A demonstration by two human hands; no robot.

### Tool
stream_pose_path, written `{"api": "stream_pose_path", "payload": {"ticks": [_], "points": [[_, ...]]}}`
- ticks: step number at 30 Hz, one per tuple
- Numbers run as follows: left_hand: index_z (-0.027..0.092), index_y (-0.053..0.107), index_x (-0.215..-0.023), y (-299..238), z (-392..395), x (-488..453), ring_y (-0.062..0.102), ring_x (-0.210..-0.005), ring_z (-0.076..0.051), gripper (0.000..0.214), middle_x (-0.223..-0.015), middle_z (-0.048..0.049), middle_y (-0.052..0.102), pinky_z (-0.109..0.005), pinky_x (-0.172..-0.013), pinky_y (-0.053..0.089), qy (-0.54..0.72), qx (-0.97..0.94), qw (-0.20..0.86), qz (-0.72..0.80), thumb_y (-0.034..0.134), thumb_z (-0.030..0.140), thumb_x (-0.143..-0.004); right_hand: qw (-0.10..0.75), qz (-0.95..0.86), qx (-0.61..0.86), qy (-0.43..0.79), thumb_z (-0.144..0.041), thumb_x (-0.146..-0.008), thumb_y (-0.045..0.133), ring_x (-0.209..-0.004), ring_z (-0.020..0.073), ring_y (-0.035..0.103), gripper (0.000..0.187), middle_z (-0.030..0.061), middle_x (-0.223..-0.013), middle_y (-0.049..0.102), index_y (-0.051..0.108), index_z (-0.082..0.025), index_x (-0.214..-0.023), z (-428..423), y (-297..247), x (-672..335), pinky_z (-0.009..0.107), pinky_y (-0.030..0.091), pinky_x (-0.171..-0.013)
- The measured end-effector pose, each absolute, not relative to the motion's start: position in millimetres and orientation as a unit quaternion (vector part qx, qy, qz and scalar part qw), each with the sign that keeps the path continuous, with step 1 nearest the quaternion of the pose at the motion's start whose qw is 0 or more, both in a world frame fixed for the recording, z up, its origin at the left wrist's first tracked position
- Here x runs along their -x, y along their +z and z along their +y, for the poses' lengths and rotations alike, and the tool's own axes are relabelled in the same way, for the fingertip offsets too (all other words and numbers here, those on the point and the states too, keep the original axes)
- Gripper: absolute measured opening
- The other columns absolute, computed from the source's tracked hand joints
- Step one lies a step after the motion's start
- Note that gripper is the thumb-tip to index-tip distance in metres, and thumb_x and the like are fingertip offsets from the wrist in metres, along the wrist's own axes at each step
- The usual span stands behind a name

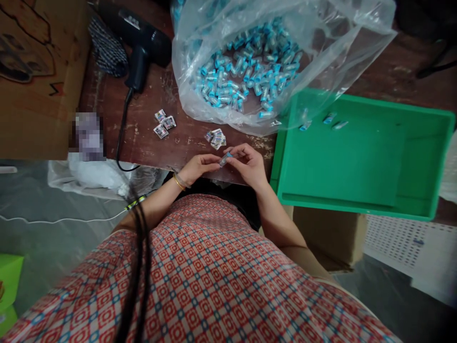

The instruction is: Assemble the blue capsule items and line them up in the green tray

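Between my two hands, just above the table's front edge, is a small clear vial with a blue cap (225,159). My left hand (198,167) pinches one end with its fingertips. My right hand (250,164) grips the capped end between thumb and fingers. Right behind my hands lies a small pile of printed sleeves or labels (217,139). Farther left are a few more printed pieces (164,125). A large clear plastic bag (189,102) lies open beyond, with many blue-capped vials (224,90) in it.
A green bin (360,205) on the right holds a few small vials (329,117). At the back left lies a black hair dryer (143,52), its cord running toward me, beside a checked cloth (107,50). A cardboard box (39,95) stands far left.
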State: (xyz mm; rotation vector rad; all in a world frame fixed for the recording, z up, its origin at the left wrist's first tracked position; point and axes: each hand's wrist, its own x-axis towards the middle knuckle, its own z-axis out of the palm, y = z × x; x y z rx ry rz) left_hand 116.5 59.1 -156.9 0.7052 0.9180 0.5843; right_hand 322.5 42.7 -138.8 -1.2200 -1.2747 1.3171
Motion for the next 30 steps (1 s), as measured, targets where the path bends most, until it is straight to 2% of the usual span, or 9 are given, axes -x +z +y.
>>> {"api": "stream_pose_path", "payload": {"ticks": [2,4,7,9,15,20,23,27,30], "points": [[0.016,0.084,-0.095,-155.7,52.6,-118.8,0.069,-0.082,-0.013,0.045,-0.093,-0.0046,0.081,-0.028,-0.083,0.052,0.285,-0.298,0.814,0.408,0.1,0.042,-0.062,0.444,-0.528,0.52,0.503,-0.044,-0.088,0.081,-0.101,0.0204,0.074,0.022,0.0028,-0.108,0.08,0.069,-0.026,-0.093,33.1,-141.6,-318.3,0.041,0.059,-0.097],[0.016,0.084,-0.093,-154.5,47.0,-119.0,0.071,-0.082,-0.015,0.045,-0.092,-0.0062,0.081,-0.029,-0.085,0.055,0.28,-0.251,0.84,0.391,0.101,0.045,-0.062,0.431,-0.555,0.537,0.468,-0.045,-0.089,0.08,-0.109,0.0245,0.074,0.02,0.0039,-0.111,0.08,0.072,-0.028,-0.095,20.9,-144.4,-312.1,0.048,0.056,-0.105],[0.016,0.084,-0.094,-151.8,41.0,-116.1,0.073,-0.083,-0.016,0.041,-0.091,-0.0084,0.081,-0.03,-0.082,0.057,0.263,-0.193,0.868,0.375,0.1,0.042,-0.066,0.409,-0.605,0.541,0.417,-0.045,-0.084,0.086,-0.122,0.0302,0.071,0.025,0.0044,-0.122,0.08,0.073,-0.031,-0.1,3.0,-145.9,-302.1,0.058,0.043,-0.121],[0.016,0.084,-0.097,-148.7,37.9,-114.2,0.074,-0.085,-0.016,0.037,-0.092,-0.009,0.081,-0.03,-0.083,0.058,0.264,-0.182,0.871,0.372,0.098,0.038,-0.071,0.41,-0.616,0.55,0.387,-0.042,-0.083,0.088,-0.126,0.031,0.071,0.026,0.0032,-0.126,0.08,0.073,-0.032,-0.102,-4.4,-144.6,-297.1,0.061,0.036,-0.126],[0.016,0.084,-0.1,-141.4,31.1,-114.9,0.074,-0.087,-0.016,0.039,-0.095,-0.0087,0.081,-0.03,-0.087,0.058,0.274,-0.192,0.861,0.382,0.098,0.039,-0.072,0.418,-0.615,0.556,0.372,-0.036,-0.086,0.086,-0.128,0.03,0.071,0.016,-0.0005,-0.121,0.081,0.074,-0.034,-0.097,-5.3,-139.0,-293.7,0.062,0.033,-0.129],[0.016,0.085,-0.101,-143.1,29.1,-114.5,0.073,-0.086,-0.014,0.044,-0.093,-0.0073,0.081,-0.027,-0.084,0.057,0.274,-0.202,0.863,0.375,0.099,0.043,-0.07,0.429,-0.622,0.538,0.373,-0.036,-0.086,0.086,-0.128,0.0298,0.07,0.012,-0.0017,-0.118,0.082,0.076,-0.033,-0.092,-2.4,-139.3,-297.5,0.064,0.032,-0.128],[0.016,0.085,-0.1,-140.4,29.7,-113.9,0.073,-0.086,-0.015,0.041,-0.095,-0.0086,0.081,-0.029,-0.085,0.057,0.269,-0.208,0.862,0.375,0.098,0.043,-0.072,0.425,-0.621,0.539,0.379,-0.036,-0.087,0.085,-0.131,0.0296,0.069,0.011,-0.0021,-0.117,0.082,0.076,-0.033,-0.092,-3.2,-139.6,-298.7,0.064,0.029,-0.13],[0.02,0.083,-0.109,-133.0,30.7,-119.8,0.074,-0.089,-0.017,0.047,-0.096,-0.007,0.08,-0.029,-0.086,0.058,0.283,-0.216,0.862,0.362,0.098,0.044,-0.072,0.455,-0.56,0.54,0.434,-0.042,-0.088,0.083,-0.136,0.0277,0.065,0.031,0.0036,-0.137,0.074,0.07,-0.034,-0.115,-11.5,-139.0,-288.4,0.057,0.039,-0.128],[0.023,0.078,-0.122,-131.0,29.9,-127.7,0.075,-0.094,-0.017,0.061,-0.102,-0.0054,0.08,-0.028,-0.086,0.057,0.309,-0.217,0.855,0.354,0.098,0.046,-0.07,0.473,-0.521,0.527,0.477,-0.047,-0.093,0.076,-0.147,0.0271,0.057,0.027,0.0081,-0.153,0.063,0.067,-0.03,-0.112,-16.6,-133.8,-281.0,0.052,0.044,-0.126]]}}
